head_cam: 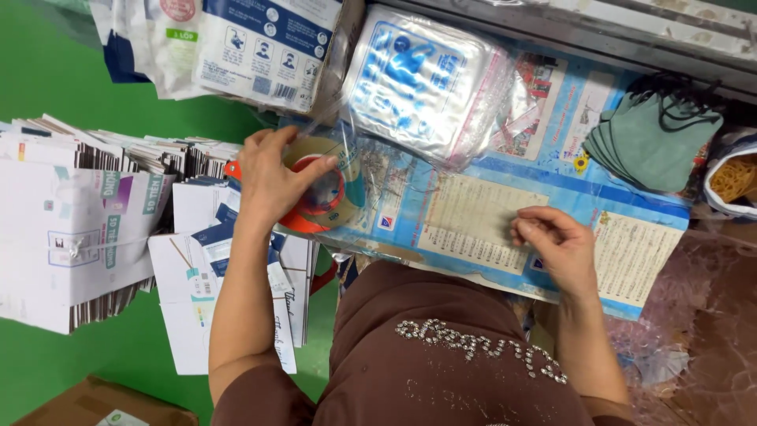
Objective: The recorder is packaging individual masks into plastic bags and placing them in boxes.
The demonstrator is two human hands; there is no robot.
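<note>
Head view: left hand [272, 177] wraps around tape dispenser [323, 193], orange, with clear tape roll, fingers curled over top. Dispenser sits on left end of blue printed sheet [473, 213] on table. Right hand [556, 241] pinches closed, fingertips together on sheet, maybe on tape end; too small to tell. Clear bag of packs [426, 83] lies just above. Stack of grey-green face masks [650, 138] at far right. Flat white cartons [79, 229] piled at left. To do well: hold dispenser steady, keep tape straight and flat.

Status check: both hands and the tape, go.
Left hand gripping tape dispenser. Right hand pinching at printed sheet, contents unclear. Bagged packs beside the dispenser.
</note>
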